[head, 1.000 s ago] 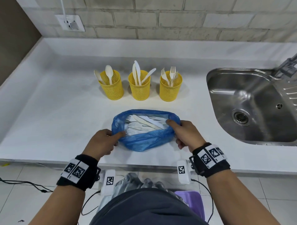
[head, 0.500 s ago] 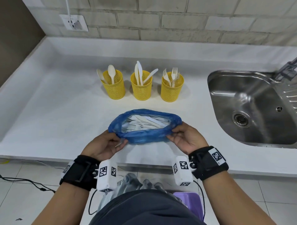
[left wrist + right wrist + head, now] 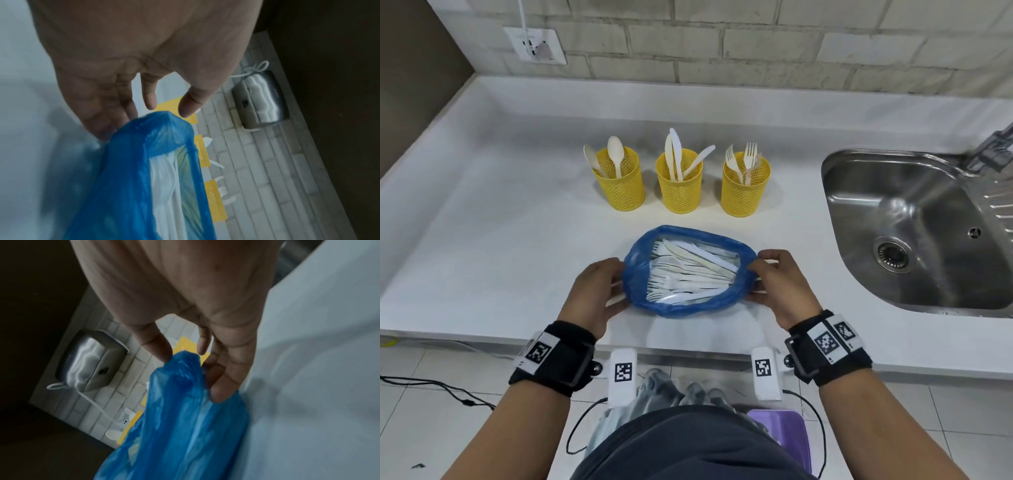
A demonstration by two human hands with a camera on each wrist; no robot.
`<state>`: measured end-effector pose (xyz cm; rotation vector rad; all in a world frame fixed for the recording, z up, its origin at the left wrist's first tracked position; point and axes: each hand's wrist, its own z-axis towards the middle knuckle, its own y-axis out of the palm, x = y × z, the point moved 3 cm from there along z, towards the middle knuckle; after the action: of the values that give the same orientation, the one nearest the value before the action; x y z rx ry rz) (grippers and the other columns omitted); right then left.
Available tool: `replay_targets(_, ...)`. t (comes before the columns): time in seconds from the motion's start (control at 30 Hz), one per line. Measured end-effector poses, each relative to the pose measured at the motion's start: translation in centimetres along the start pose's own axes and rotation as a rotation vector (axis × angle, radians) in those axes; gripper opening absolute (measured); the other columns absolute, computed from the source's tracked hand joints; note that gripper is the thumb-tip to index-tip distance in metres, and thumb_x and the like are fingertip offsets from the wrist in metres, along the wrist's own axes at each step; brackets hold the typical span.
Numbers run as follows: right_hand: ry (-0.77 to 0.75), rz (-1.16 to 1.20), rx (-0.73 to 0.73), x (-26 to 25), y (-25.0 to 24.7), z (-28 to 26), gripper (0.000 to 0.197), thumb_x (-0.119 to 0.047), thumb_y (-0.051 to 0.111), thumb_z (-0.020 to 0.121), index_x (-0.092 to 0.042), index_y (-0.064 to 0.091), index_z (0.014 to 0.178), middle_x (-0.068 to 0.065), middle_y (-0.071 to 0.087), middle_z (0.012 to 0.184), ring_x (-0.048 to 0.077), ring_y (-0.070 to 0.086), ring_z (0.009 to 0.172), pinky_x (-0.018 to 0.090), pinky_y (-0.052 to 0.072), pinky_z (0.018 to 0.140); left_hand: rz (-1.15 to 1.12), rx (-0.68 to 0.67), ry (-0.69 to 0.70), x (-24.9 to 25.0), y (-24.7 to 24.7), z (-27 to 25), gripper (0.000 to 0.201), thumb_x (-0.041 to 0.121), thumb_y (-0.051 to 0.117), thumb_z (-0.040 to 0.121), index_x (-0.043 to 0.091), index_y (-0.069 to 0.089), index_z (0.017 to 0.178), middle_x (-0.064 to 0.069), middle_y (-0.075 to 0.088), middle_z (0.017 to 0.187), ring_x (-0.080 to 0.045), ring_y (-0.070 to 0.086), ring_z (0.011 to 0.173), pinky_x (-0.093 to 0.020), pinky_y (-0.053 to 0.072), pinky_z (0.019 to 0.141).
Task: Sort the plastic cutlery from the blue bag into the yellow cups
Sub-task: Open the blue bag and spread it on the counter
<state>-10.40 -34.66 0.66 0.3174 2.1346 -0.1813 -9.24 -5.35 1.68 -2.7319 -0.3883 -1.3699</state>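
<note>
The blue bag (image 3: 681, 310) lies on the counter near its front edge, its mouth stretched wide, with several white forks and knives (image 3: 688, 270) lying inside. My left hand (image 3: 619, 284) holds the bag's left end between thumb and fingers. My right hand (image 3: 756, 277) pinches the right end; in the right wrist view the thumb (image 3: 160, 352) and fingers press the blue plastic (image 3: 185, 410). Behind the bag stand three yellow mesh cups: the left cup (image 3: 619, 185) has spoons, the middle cup (image 3: 679, 188) knives, the right cup (image 3: 744, 192) forks.
A steel sink (image 3: 914, 233) is sunk into the white counter (image 3: 500, 240) at the right, with a tap at the far right edge. A wall socket (image 3: 536, 46) sits on the brick wall at the back left. Cables trail on the floor below.
Both hands shifted from the bag's near rim to its two ends and pulled them apart. The mouth is now wider and more cutlery shows.
</note>
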Motion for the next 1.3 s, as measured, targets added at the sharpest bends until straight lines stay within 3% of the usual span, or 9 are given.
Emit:
replay_targets(0.13, -0.202, -0.351, 0.030, -0.9, 0.9, 1.3, 0.030, -0.024, 0.072, 0.090, -0.019, 0.055, 0.114, 0.005, 0.065, 0.091, 0.028, 0.070, 0.090, 0.044, 0.059, 0.081, 0.453, 0.131, 0.339, 1.4, 1.6, 1.8, 0.047, 0.034, 0.075, 0.090, 0.018, 0.057, 0.131, -0.006, 0.064, 0.116, -0.020, 0.065, 0.100, -0.031, 0.054, 0.080)
replay_targets(0.33, -0.471, -0.606, 0.032, -2.9, 2.8, 1.9, 0.010, -0.013, 0.060, 0.096, -0.017, 0.065, 0.088, -0.003, 0.064, 0.084, 0.017, 0.057, 0.082, 0.027, 0.040, 0.075, 0.818, 0.187, 0.691, 3.4, 4.5, 2.1, 0.020, 0.022, 0.054, 0.102, 0.010, 0.070, 0.098, 0.002, 0.066, 0.092, -0.019, 0.058, 0.088, -0.024, 0.035, 0.073)
replay_targets(0.47, -0.218, -0.117, 0.008, -2.3, 2.8, 3.3, 0.028, -0.008, 0.057, 0.094, -0.016, 0.066, 0.069, 0.001, 0.061, 0.067, 0.021, 0.056, 0.067, 0.036, 0.046, 0.073, 0.644, 0.141, 0.487, 4.1, 4.6, 3.5, 0.035, 0.024, 0.045, 0.105, 0.002, 0.058, 0.080, -0.014, 0.060, 0.079, -0.024, 0.050, 0.077, -0.032, 0.038, 0.066)
replay_targets(0.57, 0.148, 0.493, -0.078, -1.4, 2.5, 4.2, 0.022, -0.002, 0.051, 0.100, -0.004, 0.067, 0.084, 0.005, 0.066, 0.072, 0.017, 0.065, 0.066, 0.031, 0.050, 0.072, 0.229, 0.029, 0.112, 3.2, 4.0, 5.3, 0.028, 0.030, 0.053, 0.105, 0.008, 0.066, 0.093, -0.013, 0.069, 0.097, -0.027, 0.062, 0.096, -0.041, 0.051, 0.093)
replay_targets(0.67, 0.320, 0.747, -0.136, -0.8, 2.0, 4.4, 0.023, -0.007, 0.046, 0.105, 0.000, 0.064, 0.094, 0.006, 0.066, 0.084, 0.016, 0.064, 0.081, 0.031, 0.054, 0.073, -0.130, -0.080, -0.135, 2.4, 3.5, 5.4, 0.030, 0.025, 0.059, 0.103, 0.001, 0.067, 0.119, -0.015, 0.070, 0.121, -0.028, 0.066, 0.105, -0.042, 0.054, 0.090)
replay_targets(0.87, -0.129, -0.294, 0.039, -3.0, 2.4, 3.0, 0.021, -0.032, 0.065, 0.095, -0.014, 0.060, 0.105, 0.005, 0.064, 0.098, 0.020, 0.062, 0.087, 0.032, 0.047, 0.080, 0.603, 0.062, 0.326, 3.4, 4.0, 4.8, 0.039, 0.054, 0.064, 0.094, 0.020, 0.064, 0.112, 0.002, 0.065, 0.109, -0.017, 0.063, 0.099, -0.030, 0.049, 0.086)
replay_targets(1.03, -0.582, -0.806, 0.117, -4.0, 3.4, 2.3, 0.018, -0.028, 0.063, 0.098, -0.010, 0.062, 0.101, 0.005, 0.063, 0.090, 0.025, 0.060, 0.086, 0.029, 0.040, 0.071, 1.007, 0.104, 0.741, 3.3, 5.4, 4.1, 0.024, 0.034, 0.059, 0.100, 0.012, 0.069, 0.101, -0.006, 0.066, 0.099, -0.024, 0.060, 0.093, -0.031, 0.042, 0.080)
replay_targets(1.17, -0.539, -0.719, 0.058, -4.4, 3.6, 3.5, 0.027, -0.023, 0.057, 0.102, -0.015, 0.054, 0.076, -0.002, 0.054, 0.071, 0.020, 0.050, 0.072, 0.029, 0.032, 0.067, 0.860, 0.093, 0.640, 4.5, 5.6, 4.7, 0.035, 0.029, 0.043, 0.107, 0.007, 0.064, 0.089, -0.006, 0.064, 0.087, -0.024, 0.055, 0.084, -0.031, 0.036, 0.074)
replay_targets(1.3, 0.008, 0.104, -0.023, -3.4, 2.7, 4.9, 0.032, -0.023, 0.062, 0.102, -0.012, 0.060, 0.072, 0.000, 0.059, 0.066, 0.017, 0.054, 0.065, 0.032, 0.044, 0.070, 0.401, -0.038, 0.209, 4.4, 5.1, 6.7, 0.033, 0.031, 0.055, 0.103, 0.007, 0.068, 0.086, -0.009, 0.069, 0.088, -0.023, 0.059, 0.084, -0.032, 0.043, 0.080)
